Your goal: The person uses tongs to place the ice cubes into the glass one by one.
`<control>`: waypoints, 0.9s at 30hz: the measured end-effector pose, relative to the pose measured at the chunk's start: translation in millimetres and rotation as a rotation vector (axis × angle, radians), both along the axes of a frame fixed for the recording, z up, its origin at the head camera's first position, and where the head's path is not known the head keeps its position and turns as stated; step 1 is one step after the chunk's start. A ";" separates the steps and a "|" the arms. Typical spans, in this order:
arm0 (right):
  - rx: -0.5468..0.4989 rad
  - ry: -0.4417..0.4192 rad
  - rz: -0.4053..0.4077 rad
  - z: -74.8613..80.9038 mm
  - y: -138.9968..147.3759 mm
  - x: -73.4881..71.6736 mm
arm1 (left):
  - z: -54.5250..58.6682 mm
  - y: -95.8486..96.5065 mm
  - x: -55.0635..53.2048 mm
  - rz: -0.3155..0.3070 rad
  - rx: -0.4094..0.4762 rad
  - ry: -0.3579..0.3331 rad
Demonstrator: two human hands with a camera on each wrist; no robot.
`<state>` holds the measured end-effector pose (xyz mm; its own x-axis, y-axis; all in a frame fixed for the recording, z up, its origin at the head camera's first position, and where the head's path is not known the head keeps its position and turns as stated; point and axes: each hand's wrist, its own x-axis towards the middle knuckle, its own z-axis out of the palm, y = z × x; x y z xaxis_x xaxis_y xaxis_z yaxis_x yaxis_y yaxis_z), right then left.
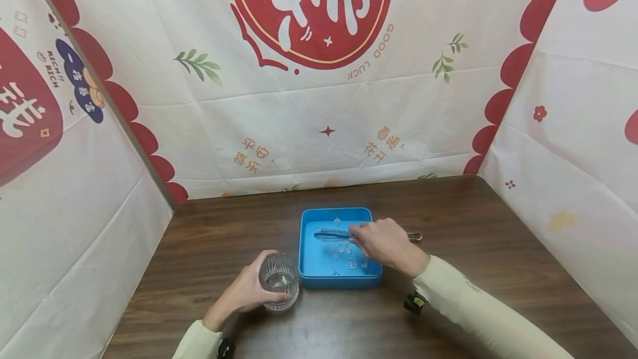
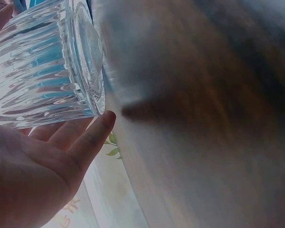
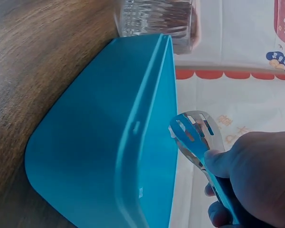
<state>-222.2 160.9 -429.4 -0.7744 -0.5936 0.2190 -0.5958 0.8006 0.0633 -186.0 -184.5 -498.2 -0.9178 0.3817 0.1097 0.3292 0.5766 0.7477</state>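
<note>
While the left hand (image 1: 251, 288) holds the glass (image 1: 280, 282) at the left, thumb on the near side and fingers bent round the far side, its mouth faces up and its long axis looks close to upright; whether its base touches the worktop (image 1: 224, 226) I cannot tell. Just right of it, beside or touching, sits the blue tray (image 1: 340, 282), with the clear cubes (image 1: 353, 263) scattered on its floor, most of them toward the near right part and one by the far wall. Over that floor reach the tongs (image 1: 332, 233), and the relation that seems to matter most is this: their slotted ends lie to the far side of the main group, with the lone cube farther off beyond them. The long axis of the tongs runs crosswise, left to right, with the slotted ends pointing left, toward the glass's side of the tray, and the ringed end sticking out past the tray's right wall. At the right, the right hand (image 1: 386, 240) grips them around the middle, thumb and fingers closed about the arms; the gap between the slotted ends is hard to judge, and no cube shows plainly between them. Of the two hands, the right is nearer the cubes; from it they lie left and nearward.
</note>
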 end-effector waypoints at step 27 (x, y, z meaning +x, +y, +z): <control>-0.044 0.093 0.038 24.4 -8.6 9.5 | 1.8 -0.7 2.1 -0.023 0.008 -0.009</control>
